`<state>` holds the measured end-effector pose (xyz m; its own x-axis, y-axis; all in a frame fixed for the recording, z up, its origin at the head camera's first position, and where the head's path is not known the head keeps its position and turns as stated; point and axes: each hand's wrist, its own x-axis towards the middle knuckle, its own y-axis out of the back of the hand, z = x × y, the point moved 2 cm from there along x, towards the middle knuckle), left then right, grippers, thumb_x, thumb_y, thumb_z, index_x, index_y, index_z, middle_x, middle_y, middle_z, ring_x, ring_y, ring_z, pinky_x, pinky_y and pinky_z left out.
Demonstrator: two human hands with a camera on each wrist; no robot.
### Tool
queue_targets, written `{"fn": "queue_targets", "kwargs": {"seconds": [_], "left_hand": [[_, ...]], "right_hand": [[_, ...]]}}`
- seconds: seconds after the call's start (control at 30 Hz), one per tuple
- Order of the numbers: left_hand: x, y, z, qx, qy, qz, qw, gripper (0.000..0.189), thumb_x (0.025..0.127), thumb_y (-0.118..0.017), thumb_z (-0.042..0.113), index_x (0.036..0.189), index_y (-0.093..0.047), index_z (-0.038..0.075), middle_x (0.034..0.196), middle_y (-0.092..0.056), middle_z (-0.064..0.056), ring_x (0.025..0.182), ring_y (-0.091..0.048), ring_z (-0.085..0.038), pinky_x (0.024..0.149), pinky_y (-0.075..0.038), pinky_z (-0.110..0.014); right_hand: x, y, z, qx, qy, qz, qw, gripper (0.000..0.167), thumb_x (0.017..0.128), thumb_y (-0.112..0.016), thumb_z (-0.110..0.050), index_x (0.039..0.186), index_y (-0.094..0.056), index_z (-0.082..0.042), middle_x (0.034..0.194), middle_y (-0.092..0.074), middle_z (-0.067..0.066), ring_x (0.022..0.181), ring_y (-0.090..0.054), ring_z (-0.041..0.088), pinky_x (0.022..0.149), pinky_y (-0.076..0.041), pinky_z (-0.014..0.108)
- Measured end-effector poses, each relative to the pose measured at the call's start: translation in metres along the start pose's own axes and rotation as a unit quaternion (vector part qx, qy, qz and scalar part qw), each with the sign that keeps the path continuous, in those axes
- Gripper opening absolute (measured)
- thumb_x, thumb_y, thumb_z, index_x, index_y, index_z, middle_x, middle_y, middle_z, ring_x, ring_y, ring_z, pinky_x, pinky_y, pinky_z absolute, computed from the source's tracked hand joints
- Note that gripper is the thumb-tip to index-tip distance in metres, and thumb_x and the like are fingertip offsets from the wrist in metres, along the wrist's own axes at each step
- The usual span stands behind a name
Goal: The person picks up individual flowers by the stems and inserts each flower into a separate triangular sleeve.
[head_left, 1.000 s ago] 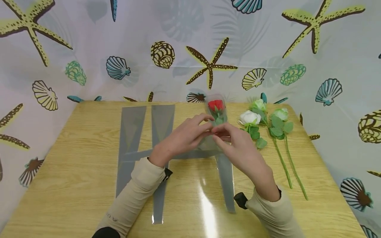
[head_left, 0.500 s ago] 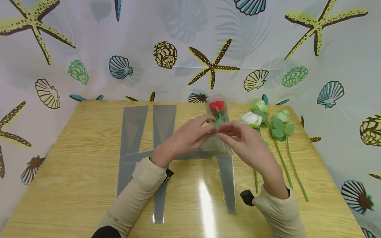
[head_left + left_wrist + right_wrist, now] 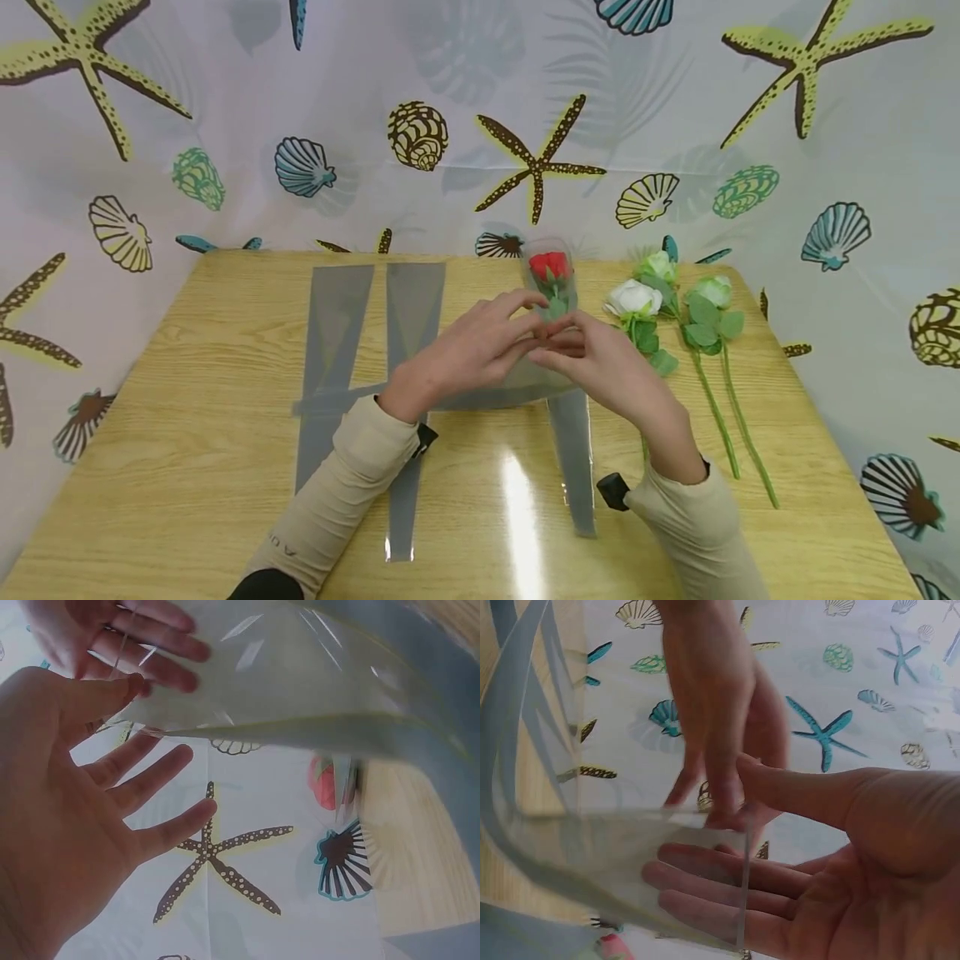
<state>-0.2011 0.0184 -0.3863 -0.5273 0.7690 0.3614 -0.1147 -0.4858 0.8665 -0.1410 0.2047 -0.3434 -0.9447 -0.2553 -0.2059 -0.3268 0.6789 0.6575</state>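
A clear plastic flower sleeve (image 3: 292, 682) stretches across in front of me, its wide end up at my hands. My left hand (image 3: 487, 337) pinches a corner of that end between thumb and finger, the other fingers spread out. Close against it, my right hand (image 3: 603, 367) has its fingers extended and seen through the film (image 3: 705, 900), its thumb meeting the left hand. Beyond both hands, a red rose (image 3: 550, 267) lies inside another clear sleeve (image 3: 573, 467), whose middle is hidden by the hands and the held sleeve.
Two flat sleeves (image 3: 337, 317) lie on the wooden table (image 3: 202, 375) to the left, crossed by the held sleeve's narrow end. White artificial roses (image 3: 633, 297) with long green stems lie at the right. A patterned cloth (image 3: 450, 83) hangs behind the table's far edge.
My right hand drew back slightly to the right, then came left again against the left hand. The held sleeve's narrow end has shifted a little left. The roses stay put.
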Motion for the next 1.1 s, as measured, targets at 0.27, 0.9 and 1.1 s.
{"fn": "queue_targets", "kwargs": {"seconds": [0.27,0.9,1.1], "left_hand": [[0.001,0.002,0.003,-0.025,-0.012,-0.001,0.9996,0.015,0.111,-0.055,0.021,0.119,-0.068,0.02,0.15,-0.056,-0.004,0.124,-0.063,-0.019,0.099,-0.053,-0.041],[0.001,-0.02,-0.02,-0.015,0.104,-0.072,0.9918,0.114,0.084,-0.087,0.053,0.17,-0.019,0.024,0.164,-0.046,-0.005,0.152,-0.046,-0.025,0.122,-0.038,-0.059],[0.002,-0.025,-0.022,-0.011,0.093,-0.062,0.9937,0.104,0.088,-0.085,0.046,0.169,-0.023,0.022,0.157,-0.055,-0.004,0.145,-0.052,-0.023,0.119,-0.042,-0.056]], "right_hand": [[0.024,-0.012,0.016,0.039,0.039,-0.106,0.9929,0.039,0.108,-0.06,-0.024,0.14,-0.063,-0.001,0.138,-0.07,0.021,0.126,-0.069,0.036,0.103,-0.057,0.051],[0.029,0.023,0.047,0.27,0.02,-0.099,0.9576,0.037,0.114,-0.048,-0.023,0.134,-0.056,0.007,0.131,-0.07,0.011,0.115,-0.077,0.026,0.093,-0.062,0.033],[0.028,0.026,0.045,0.257,0.025,-0.091,0.9617,0.04,0.114,-0.047,-0.025,0.133,-0.057,0.009,0.142,-0.063,0.018,0.124,-0.073,0.02,0.099,-0.059,0.029]]}}
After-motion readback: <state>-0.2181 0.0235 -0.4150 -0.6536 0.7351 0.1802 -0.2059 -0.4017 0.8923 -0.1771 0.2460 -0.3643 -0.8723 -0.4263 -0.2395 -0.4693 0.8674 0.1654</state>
